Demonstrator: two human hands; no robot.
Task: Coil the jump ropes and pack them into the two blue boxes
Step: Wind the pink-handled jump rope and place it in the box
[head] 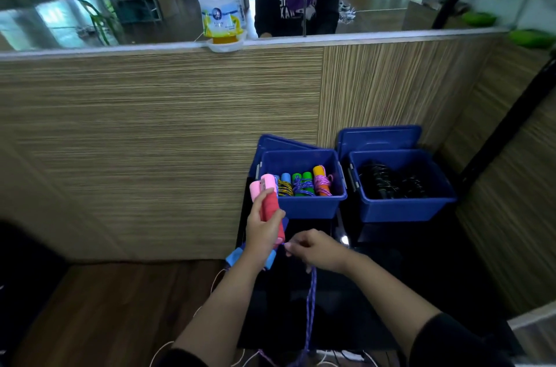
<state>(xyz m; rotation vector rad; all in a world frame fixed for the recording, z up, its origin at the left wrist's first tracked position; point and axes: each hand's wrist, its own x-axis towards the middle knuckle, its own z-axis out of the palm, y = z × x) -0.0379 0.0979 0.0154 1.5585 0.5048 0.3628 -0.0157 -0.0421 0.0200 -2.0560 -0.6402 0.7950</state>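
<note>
My left hand (261, 226) grips a pair of red jump-rope handles (270, 206) upright, in front of the left blue box (304, 204). My right hand (316, 249) pinches the purple rope (311, 306) just below the handles; the rope hangs down to the floor. Pink handles (261, 186) stick up at the box's left front corner, behind my left hand. Inside the left box lie several coiled ropes with blue, green and orange handles (304, 184). The right blue box (403, 204) holds black coiled ropes (388, 183). Blue handles (234, 256) show under my left wrist.
Both boxes stand on a black surface (361, 291) against a wood-grain wall (150, 141), lids propped behind them. White cords (162, 348) trail over the wooden floor. A mirror above reflects a person. A black pole (511, 126) slants on the right.
</note>
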